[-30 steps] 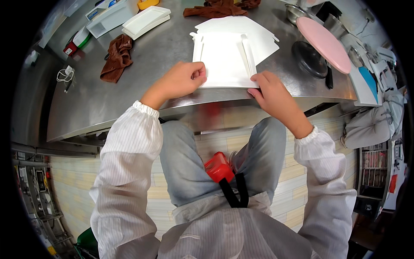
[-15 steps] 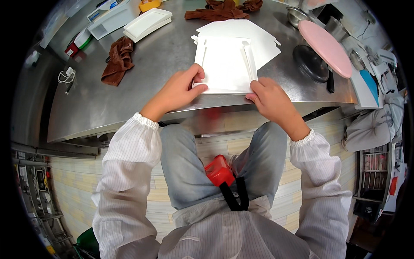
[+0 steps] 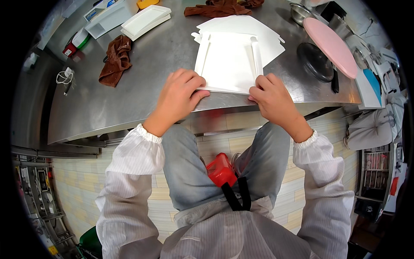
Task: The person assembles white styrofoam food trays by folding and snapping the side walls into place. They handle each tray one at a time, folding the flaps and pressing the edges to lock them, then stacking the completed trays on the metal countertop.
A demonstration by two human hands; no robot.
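The card point(image 3: 228, 60) is lying by the middle of the surface's point(image 3: 151, 64) near edge, partly covering white sheets point(image 3: 271, 45). The left hand point(image 3: 177, 93), nearly closed, is pinching its near-left corner; the right hand point(image 3: 276, 98) is pinching the near-right one tightly. Matching pressure on both sides should be keeping that edge straight.

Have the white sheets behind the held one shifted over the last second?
No: the white sheets keep their place against the brown cloth beyond them.
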